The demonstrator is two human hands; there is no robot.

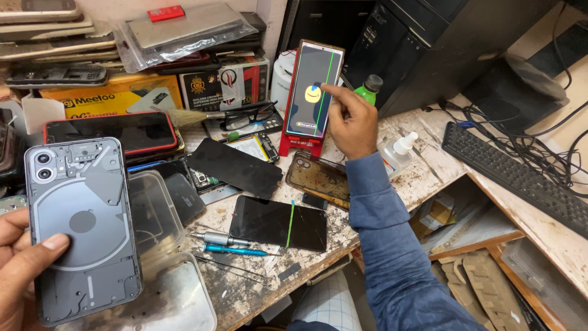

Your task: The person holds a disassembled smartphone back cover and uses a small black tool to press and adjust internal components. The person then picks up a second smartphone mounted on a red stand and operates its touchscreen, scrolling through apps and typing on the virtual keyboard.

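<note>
My left hand (21,270) holds a grey smartphone (82,227) back side up at the lower left, thumb across its lower edge. My right hand (352,119) reaches forward, its index fingertip touching the lit screen of a phone (312,92) that stands upright in a red stand (300,146). That screen shows a yellow shape and a vertical green line. A blue sleeve covers my right forearm.
The worn bench (422,165) carries a dark phone screen with a green line (278,224), a clear phone case (318,178), a black panel (233,167), screwdrivers (223,242), plastic trays (153,214), a spray bottle (395,153), glasses (245,116), boxes, a keyboard (520,178) and a computer tower (441,43).
</note>
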